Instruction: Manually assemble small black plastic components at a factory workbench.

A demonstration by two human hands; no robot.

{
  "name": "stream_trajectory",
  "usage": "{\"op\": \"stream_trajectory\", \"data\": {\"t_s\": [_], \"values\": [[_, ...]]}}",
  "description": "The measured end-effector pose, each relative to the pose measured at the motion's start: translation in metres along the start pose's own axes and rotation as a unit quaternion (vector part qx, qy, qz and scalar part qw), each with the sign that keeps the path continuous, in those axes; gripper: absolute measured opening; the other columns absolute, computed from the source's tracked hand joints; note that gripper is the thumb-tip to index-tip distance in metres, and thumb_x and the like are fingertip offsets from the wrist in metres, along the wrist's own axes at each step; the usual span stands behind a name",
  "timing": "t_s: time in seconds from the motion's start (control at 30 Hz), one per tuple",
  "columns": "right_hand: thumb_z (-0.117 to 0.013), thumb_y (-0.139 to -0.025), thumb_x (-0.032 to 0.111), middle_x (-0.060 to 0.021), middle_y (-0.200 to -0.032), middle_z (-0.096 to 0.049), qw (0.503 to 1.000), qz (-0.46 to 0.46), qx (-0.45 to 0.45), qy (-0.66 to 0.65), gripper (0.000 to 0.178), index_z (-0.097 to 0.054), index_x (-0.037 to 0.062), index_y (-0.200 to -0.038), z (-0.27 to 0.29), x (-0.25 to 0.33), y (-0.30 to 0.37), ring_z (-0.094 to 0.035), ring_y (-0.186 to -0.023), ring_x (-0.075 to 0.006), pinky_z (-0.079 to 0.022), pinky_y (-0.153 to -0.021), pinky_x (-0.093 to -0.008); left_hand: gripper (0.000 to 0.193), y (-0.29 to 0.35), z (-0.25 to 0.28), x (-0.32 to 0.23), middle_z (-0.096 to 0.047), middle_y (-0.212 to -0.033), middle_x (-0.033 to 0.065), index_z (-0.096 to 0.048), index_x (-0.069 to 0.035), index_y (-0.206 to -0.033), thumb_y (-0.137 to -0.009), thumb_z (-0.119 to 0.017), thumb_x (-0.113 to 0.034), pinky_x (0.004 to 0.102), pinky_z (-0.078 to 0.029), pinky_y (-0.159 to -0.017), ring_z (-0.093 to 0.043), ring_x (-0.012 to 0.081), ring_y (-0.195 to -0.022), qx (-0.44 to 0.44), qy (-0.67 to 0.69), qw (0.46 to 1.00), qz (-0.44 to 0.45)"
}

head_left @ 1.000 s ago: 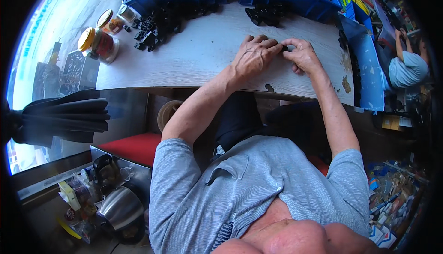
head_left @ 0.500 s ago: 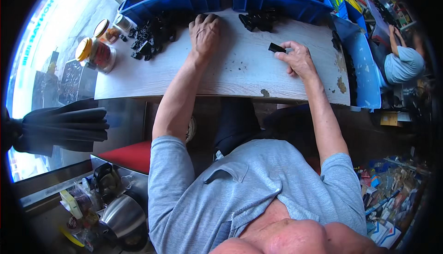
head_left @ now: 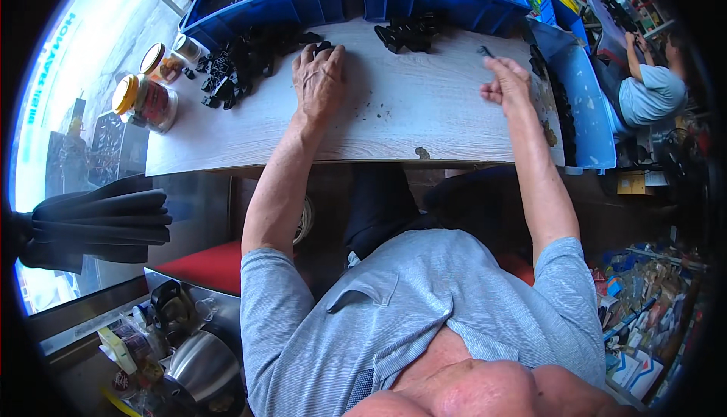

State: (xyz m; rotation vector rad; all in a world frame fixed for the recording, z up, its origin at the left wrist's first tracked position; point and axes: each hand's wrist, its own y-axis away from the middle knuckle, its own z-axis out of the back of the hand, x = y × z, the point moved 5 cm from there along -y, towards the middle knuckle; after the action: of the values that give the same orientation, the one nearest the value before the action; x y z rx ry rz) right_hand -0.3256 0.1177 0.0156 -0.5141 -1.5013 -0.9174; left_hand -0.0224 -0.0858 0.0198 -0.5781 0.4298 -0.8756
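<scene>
On the white wood-grain table (head_left: 379,133), my left hand (head_left: 318,84) reaches to the near side of the black parts, its fingers bent over a small black plastic part (head_left: 323,46). To its left lies a heap of black plastic parts (head_left: 227,76), some of them clip-like. My right hand (head_left: 509,82) is raised over the right side of the table, fingers curled. A small dark part (head_left: 485,52), blurred, shows at its fingertips. Between the hands, farther back, sits a smaller pile of black parts (head_left: 409,34).
Two blue bins (head_left: 273,14) full of black parts line the far edge. A lighter blue bin (head_left: 587,106) stands against the right edge. Lidded jars (head_left: 155,106) stand at the left. A co-worker (head_left: 655,99) is at the far right. A metal kettle (head_left: 203,364) is at lower left.
My right hand has moved right with the dark part, which now appears narrower. My left hand has shifted slightly nearer and left, and a black part now shows at its fingers.
</scene>
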Motion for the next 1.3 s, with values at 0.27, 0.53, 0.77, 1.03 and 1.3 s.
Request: {"op": "stream_trajectory", "data": {"t_s": [0.27, 0.53, 0.77, 1.03, 1.3], "values": [[-0.083, -0.083, 0.025, -0.0016, -0.062, -0.055, 0.998, 0.027, -0.045, 0.017, 0.044, -0.066, 0.0066, -0.119, 0.003, 0.012, -0.009, -0.065, -0.054, -0.0161, -0.059, -0.052, -0.0313, 0.035, -0.004, 0.002, -0.007, -0.073, -0.12, 0.0085, -0.071, -0.015, -0.122, -0.088, -0.07, -0.017, 0.0518, -0.04, -0.105, -0.056, 0.0373, -0.127, 0.042, 0.012, 0.999, -0.003], [-0.081, -0.084, 0.026, -0.0016, -0.063, -0.055, 0.981, 0.028, 0.092, 0.168, 0.055, -0.063, 0.01, -0.133, -0.087, 0.019, -0.002, -0.061, -0.051, -0.012, -0.054, -0.045, -0.0263, 0.028, -0.005, -0.001, -0.004, -0.073, -0.108, 0.0102, -0.07, -0.012, -0.114, -0.086, -0.067, -0.014, 0.0534, -0.043, -0.097, -0.058, 0.0406, -0.12, 0.021, 0.033, 0.999, -0.004], [-0.08, -0.085, 0.028, -0.006, -0.074, -0.066, 0.953, 0.053, 0.091, 0.283, 0.045, -0.069, 0.0076, -0.124, -0.105, 0.022, 0.0, -0.058, -0.049, -0.0096, -0.05, -0.042, -0.025, 0.026, -0.006, -0.002, -0.001, -0.074, -0.112, 0.0098, -0.074, -0.012, -0.114, -0.089, -0.068, -0.019, 0.0511, -0.044, -0.101, -0.058, 0.0389, -0.121, 0.005, 0.046, 0.999, 0.009], [-0.083, -0.083, 0.03, -0.0014, -0.071, -0.061, 0.969, 0.024, 0.116, 0.215, 0.033, -0.067, 0.0063, -0.098, -0.086, 0.009, 0.012, -0.056, -0.048, -0.0077, -0.05, -0.042, -0.0248, 0.025, -0.007, -0.004, 0.002, -0.074, -0.112, 0.0113, -0.078, -0.008, -0.107, -0.092, -0.068, -0.025, 0.0466, -0.044, -0.105, -0.06, 0.0348, -0.118, 0.0, 0.039, 0.999, 0.025], [-0.085, -0.081, 0.031, -0.0005, -0.069, -0.06, 0.971, 0.01, 0.131, 0.198, 0.034, -0.065, 0.0071, -0.095, -0.081, 0.004, 0.033, -0.055, -0.047, -0.0077, -0.049, -0.042, -0.025, 0.022, -0.007, 0.006, 0.025, -0.075, -0.109, 0.0072, -0.077, -0.011, -0.106, -0.092, -0.068, -0.025, 0.0447, -0.044, -0.103, -0.062, 0.0314, -0.114, -0.106, 0.111, 0.984, 0.089]]}}
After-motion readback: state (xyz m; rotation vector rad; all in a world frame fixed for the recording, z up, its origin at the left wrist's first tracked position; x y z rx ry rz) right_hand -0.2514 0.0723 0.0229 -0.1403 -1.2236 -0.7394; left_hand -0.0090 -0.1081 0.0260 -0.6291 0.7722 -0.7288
